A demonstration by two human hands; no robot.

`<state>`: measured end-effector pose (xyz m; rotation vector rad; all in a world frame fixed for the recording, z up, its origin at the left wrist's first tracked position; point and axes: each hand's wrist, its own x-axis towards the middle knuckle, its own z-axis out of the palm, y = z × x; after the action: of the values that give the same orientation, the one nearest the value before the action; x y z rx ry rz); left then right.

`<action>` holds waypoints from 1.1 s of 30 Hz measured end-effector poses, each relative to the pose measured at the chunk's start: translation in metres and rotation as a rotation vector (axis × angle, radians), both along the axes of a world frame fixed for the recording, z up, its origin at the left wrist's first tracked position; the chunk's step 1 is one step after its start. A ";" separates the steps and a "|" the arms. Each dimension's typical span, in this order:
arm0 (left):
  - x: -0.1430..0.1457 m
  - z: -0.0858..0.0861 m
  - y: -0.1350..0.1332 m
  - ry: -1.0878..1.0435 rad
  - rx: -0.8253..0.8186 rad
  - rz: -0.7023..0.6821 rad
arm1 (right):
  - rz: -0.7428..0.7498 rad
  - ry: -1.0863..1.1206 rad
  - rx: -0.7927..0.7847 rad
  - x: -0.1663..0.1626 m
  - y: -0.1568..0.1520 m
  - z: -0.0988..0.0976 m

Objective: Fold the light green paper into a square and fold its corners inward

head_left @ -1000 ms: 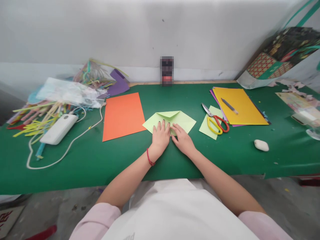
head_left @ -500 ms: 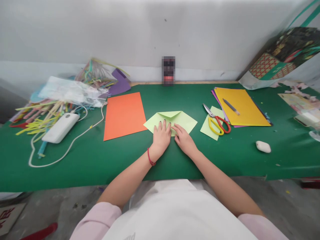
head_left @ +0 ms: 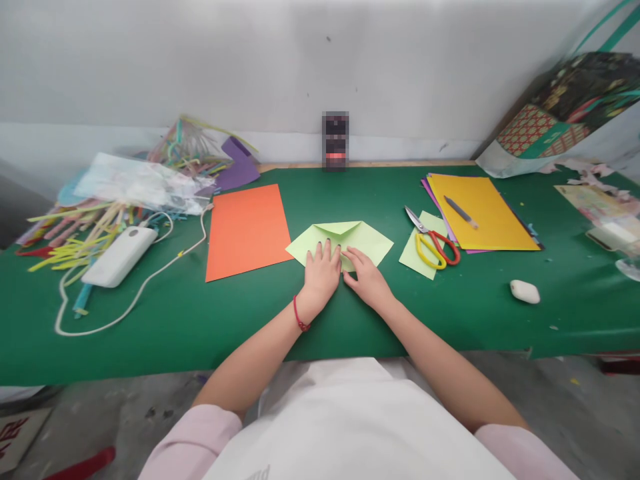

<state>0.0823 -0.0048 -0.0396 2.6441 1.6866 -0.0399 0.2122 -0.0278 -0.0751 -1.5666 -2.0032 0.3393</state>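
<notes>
A light green sheet of paper (head_left: 367, 241), folded with pointed left and right ends and a raised flap along its far edge, lies on the green table in front of me. My left hand (head_left: 323, 270) rests flat on its near middle part, fingers spread. Beside it, my right hand (head_left: 367, 277) touches the paper near the centre, its fingers bent and thumb apart from the index finger. The fingers cover part of the paper's near edge. I see nothing held in either hand.
Left of the paper lies an orange sheet (head_left: 249, 233). Farther left are a white power bank (head_left: 120, 257) with a cable and piled craft strips (head_left: 75, 247). To the right are scissors (head_left: 433, 243) on a small green piece, yellow paper (head_left: 493, 213) with a pen (head_left: 461, 211), and a white case (head_left: 525, 291).
My right thumb has moved slightly away from its fingers, toward the left. The left hand stays on the paper, and the folded shape looks the same.
</notes>
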 end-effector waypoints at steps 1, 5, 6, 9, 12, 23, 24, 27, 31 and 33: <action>0.000 0.000 0.000 0.002 0.000 -0.002 | -0.001 0.000 -0.002 0.000 0.000 0.000; -0.001 0.002 0.001 -0.003 -0.015 0.006 | -0.005 0.011 -0.005 0.000 0.000 0.000; -0.002 0.002 0.001 -0.011 -0.019 0.009 | -0.007 0.014 -0.005 0.000 0.000 0.000; -0.008 0.004 0.004 -0.038 -0.044 -0.003 | -0.005 0.015 0.002 0.000 0.001 -0.001; -0.016 0.004 0.007 -0.048 -0.087 -0.044 | -0.002 0.009 0.011 0.000 0.000 -0.002; -0.020 0.005 0.010 -0.040 -0.165 -0.064 | -0.007 -0.083 0.039 -0.005 -0.002 -0.003; -0.020 0.004 0.010 -0.042 -0.168 -0.062 | -0.011 -0.094 0.038 -0.005 -0.002 -0.004; -0.019 0.003 0.011 -0.050 -0.174 -0.046 | -0.018 -0.119 0.036 -0.006 -0.002 -0.004; -0.017 0.005 0.011 -0.064 -0.224 0.018 | -0.019 -0.145 0.043 -0.007 -0.003 -0.002; -0.018 0.007 0.011 -0.073 -0.257 0.043 | -0.020 -0.164 0.045 -0.007 -0.003 -0.001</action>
<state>0.0638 0.0066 -0.0322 2.3929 1.5956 -0.1476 0.2055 -0.0308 -0.0762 -1.6316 -2.1008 0.1612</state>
